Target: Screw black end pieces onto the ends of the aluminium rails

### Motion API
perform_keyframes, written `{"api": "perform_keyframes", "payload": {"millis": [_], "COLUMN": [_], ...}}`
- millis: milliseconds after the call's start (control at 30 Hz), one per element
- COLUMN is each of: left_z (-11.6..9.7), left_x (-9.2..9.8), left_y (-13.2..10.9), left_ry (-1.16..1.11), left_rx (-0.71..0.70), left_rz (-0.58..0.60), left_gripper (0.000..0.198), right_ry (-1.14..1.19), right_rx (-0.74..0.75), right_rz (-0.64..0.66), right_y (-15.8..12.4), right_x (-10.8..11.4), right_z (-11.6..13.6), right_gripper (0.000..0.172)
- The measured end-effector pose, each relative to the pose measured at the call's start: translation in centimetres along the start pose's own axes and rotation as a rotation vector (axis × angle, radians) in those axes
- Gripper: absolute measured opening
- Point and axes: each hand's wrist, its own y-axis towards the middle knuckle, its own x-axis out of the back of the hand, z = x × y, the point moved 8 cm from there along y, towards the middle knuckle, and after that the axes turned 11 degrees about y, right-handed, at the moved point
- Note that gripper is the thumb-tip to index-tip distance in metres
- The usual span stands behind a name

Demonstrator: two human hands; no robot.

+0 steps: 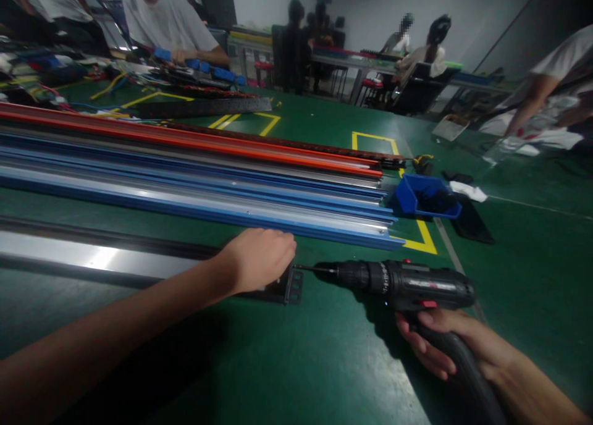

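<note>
My right hand [440, 338] is wrapped around the handle of a black cordless drill [407, 283], which lies level and points left. Its long thin bit [317, 269] reaches to the end of a black and silver metal profile [115, 252] lying on the table. Over that end, my left hand [259, 258] is closed on the profile, its fingertips mostly hidden from me. Just below the knuckles a black end bracket with holes [295, 287] sticks out, close to the bit's tip.
Blue metal profiles [222, 196] and orange ones [231, 144] lie side by side behind my hands. A blue bin [428, 196] stands at their right end, near a dark flat object [472, 224]. Loose wires and parts cover the far left. Other people work around the green table [315, 357].
</note>
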Motion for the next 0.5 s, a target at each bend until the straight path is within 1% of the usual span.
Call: {"api": "perform_keyframes", "payload": {"millis": [133, 233, 367, 500], "left_z": [0.02, -0.11, -0.02, 0.06], "left_x": [-0.02, 0.06, 0.01, -0.03], "left_y": [0.03, 0.05, 0.06, 0.03], "left_ry": [0.016, 0.02, 0.005, 0.0], "left_rx": [-0.009, -0.026, -0.01, -0.008], "left_rz": [-0.024, -0.028, -0.004, -0.007], "left_gripper": [0.028, 0.031, 0.031, 0.03], "right_ry": [-0.002, -0.01, -0.017, -0.028], "right_rx": [0.0, 0.009, 0.008, 0.007], "right_rz": [-0.012, -0.021, 0.009, 0.021], "right_y": [-0.16, -0.1, 0.18, 0.24], "right_x": [-0.06, -0.16, -0.51, -0.62], "right_z": [0.04, 0.13, 0.16, 0.13], "right_gripper": [0.03, 0.029, 0.033, 0.034]}}
